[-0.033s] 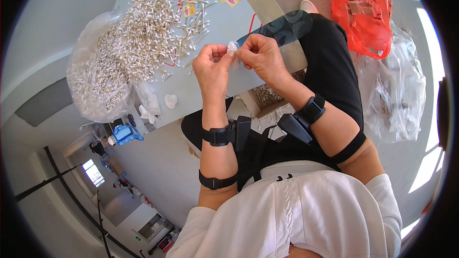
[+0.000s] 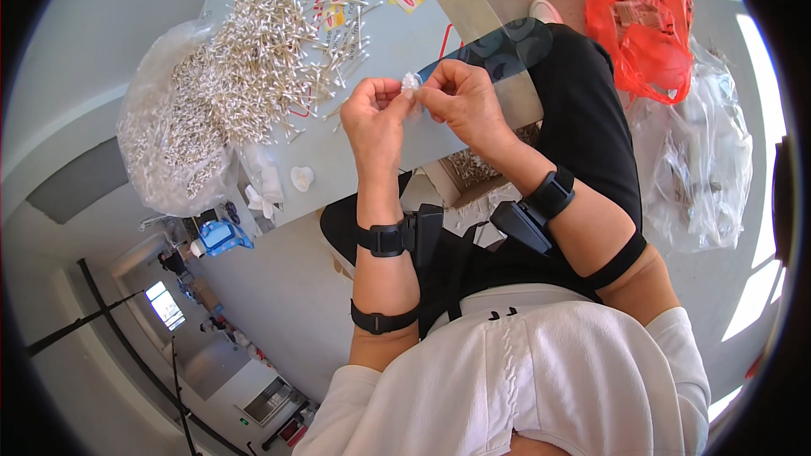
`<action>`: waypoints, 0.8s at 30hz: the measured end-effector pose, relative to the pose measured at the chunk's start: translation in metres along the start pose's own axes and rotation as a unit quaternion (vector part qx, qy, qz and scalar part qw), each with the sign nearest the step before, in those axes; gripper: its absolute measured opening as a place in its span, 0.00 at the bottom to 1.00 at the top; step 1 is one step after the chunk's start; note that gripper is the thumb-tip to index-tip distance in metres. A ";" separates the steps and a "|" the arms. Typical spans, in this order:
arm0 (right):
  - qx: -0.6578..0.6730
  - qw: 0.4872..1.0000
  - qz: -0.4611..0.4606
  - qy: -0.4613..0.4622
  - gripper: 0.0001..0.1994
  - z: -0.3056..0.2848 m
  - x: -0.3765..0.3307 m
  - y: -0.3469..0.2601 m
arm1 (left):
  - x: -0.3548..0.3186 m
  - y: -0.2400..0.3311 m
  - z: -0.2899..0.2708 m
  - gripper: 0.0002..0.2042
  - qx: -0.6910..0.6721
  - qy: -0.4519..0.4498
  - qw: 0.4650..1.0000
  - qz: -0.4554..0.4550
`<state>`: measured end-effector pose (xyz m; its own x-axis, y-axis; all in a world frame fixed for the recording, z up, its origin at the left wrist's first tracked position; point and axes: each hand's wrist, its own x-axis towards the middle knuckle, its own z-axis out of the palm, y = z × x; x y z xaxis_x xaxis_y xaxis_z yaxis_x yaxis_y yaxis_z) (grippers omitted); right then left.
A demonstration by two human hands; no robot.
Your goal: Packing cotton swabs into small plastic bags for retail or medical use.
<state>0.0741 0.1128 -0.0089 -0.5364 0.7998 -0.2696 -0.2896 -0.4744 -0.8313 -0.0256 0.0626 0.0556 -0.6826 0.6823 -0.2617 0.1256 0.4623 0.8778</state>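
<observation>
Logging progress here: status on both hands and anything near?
Left hand pinching small white cotton-tipped bundle. Right hand pinched shut beside it, hold unclear. Loose heap of white cotton swabs at left.

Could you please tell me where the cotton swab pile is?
In the head view, the cotton swab pile lies at upper left on the table, beside the clear bag, left of the left hand.

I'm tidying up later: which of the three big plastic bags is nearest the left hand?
The clear bag holding cotton swabs, left of the left hand; the red bag and the other clear bag lie farther off, at right.
</observation>
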 end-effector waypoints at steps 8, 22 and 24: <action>0.012 1.000 0.011 0.003 0.08 -0.001 0.001 -0.006 | 0.002 -0.005 -0.003 0.04 0.030 0.000 0.999 0.021; 0.066 0.997 0.042 0.007 0.07 -0.006 -0.001 -0.019 | -0.030 -0.021 -0.002 0.08 0.279 0.076 0.903 0.317; 0.023 1.000 -0.004 0.019 0.04 -0.013 0.004 -0.018 | -0.029 -0.019 -0.004 0.07 0.238 0.080 0.921 0.297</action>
<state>0.0875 0.1297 -0.0010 -0.5033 0.8168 -0.2819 -0.3313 -0.4838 -0.8101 -0.0111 0.0317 0.0476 -0.4849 0.8202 0.3037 0.7867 0.2573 0.5611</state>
